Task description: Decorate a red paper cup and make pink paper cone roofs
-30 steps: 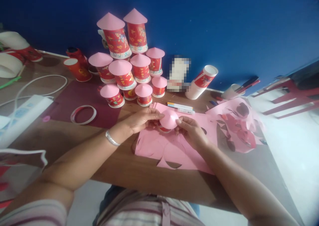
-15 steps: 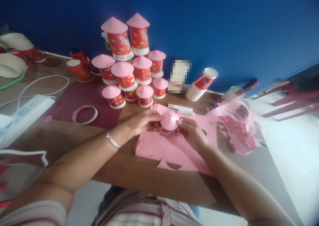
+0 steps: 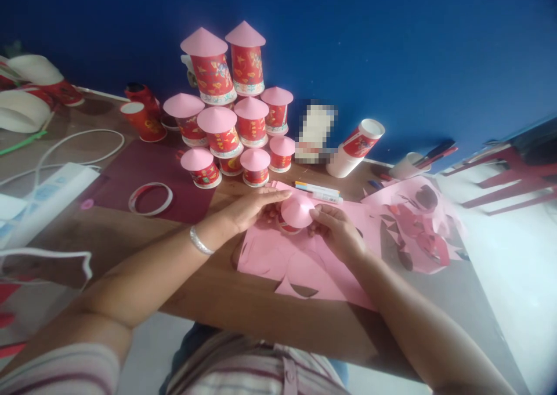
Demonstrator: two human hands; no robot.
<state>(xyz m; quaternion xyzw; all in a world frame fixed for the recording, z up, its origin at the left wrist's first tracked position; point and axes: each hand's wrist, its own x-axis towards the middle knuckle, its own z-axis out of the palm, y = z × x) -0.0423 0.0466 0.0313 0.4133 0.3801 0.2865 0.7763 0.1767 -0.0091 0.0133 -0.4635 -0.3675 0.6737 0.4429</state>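
Observation:
Both hands meet over a sheet of pink paper [image 3: 304, 267] with round holes cut out of it. Between them is a small red paper cup capped by a pink paper cone [image 3: 296, 210]. My left hand [image 3: 252, 206] cradles the cup from the left, fingers stretched along its far side. From the right, my right hand [image 3: 335, 229] pinches the edge of the cone. A silver bracelet [image 3: 199, 242] circles my left wrist.
A pile of red cups with pink cone tops [image 3: 230, 122] stands by the blue wall. A cut cup rim ring [image 3: 150, 199] lies on dark red paper. Markers [image 3: 317, 189], a stack of cups lying on its side [image 3: 354, 147], pink scraps [image 3: 413, 221] and a white power strip [image 3: 43, 200] surround the work.
The view has shifted slightly. My left fingers have stretched further along the far side of the cone-topped cup. The cup stays between both hands.

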